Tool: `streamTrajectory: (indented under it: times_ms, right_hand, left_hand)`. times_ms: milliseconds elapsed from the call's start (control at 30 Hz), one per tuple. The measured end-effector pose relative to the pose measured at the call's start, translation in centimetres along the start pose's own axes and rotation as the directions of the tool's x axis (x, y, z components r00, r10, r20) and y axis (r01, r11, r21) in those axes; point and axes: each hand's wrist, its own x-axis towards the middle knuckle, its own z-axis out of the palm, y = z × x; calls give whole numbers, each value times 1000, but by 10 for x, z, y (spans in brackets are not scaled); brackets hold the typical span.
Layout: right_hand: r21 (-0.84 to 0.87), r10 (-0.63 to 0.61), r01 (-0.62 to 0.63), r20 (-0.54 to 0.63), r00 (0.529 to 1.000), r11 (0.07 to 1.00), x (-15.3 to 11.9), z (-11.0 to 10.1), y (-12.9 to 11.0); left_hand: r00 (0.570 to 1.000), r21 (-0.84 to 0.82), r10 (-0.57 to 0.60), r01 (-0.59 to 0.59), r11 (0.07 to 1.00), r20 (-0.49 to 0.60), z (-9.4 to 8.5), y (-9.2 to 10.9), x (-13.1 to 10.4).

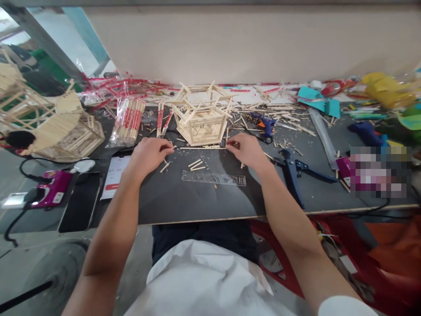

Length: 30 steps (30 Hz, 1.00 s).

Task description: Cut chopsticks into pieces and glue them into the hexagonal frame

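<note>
Dark tabletop (197, 204) stretches from ruler (197, 176) to front edge (204, 220); left hand (152, 152) pressed together, right hand (246, 149) pinching stick (204, 148).

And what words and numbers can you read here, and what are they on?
"01 39": on the lit white screen of the black phone; its smaller text is too blurred.
Any print on the red-and-white wrapped wooden sticks: too blurred.
Marks on the clear plastic ruler: too small.
Any label on the left purple plastic socket box: too blurred.

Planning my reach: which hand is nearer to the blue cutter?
Right. The right hand is just left of the blue cutter; the left hand is much farther left.
</note>
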Motion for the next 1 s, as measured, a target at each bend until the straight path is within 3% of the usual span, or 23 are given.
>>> streamTrajectory:
  times_ms: [100,200,400,500,600,700,767,867,1000]
  right_hand:
    - [10,-40,39,82,996,999,0,10,-8]
    - [-17,-33,34,88,996,999,1,16,-9]
    - [-101,-50,59,88,995,993,5,22,-6]
    - [-46,-88,89,25,996,995,4,20,-4]
    - [168,-90,107,-104,990,980,3,11,-4]
    - [461,0,108,-230,973,881,1,0,-9]
    - [615,78,103,-261,962,782,0,-4,-16]
    - [716,71,98,-201,977,691,-3,2,-28]
    - [743,-36,74,-67,997,665,-9,23,-45]
  left_hand:
    - [999,72,-3,1,997,40,7,14,3]
    - [996,123,-6,-5,992,90,17,28,7]
    - [985,175,118,-140,975,126,35,40,11]
    - [979,205,123,-156,966,164,36,43,9]
    - [977,182,134,-164,969,168,32,46,8]
    - [979,90,123,-139,986,163,27,48,9]
    - [975,-64,150,-142,988,165,26,49,10]
    - [965,-338,226,-170,926,133,27,53,8]
    - [977,-493,201,-138,859,76,33,62,4]
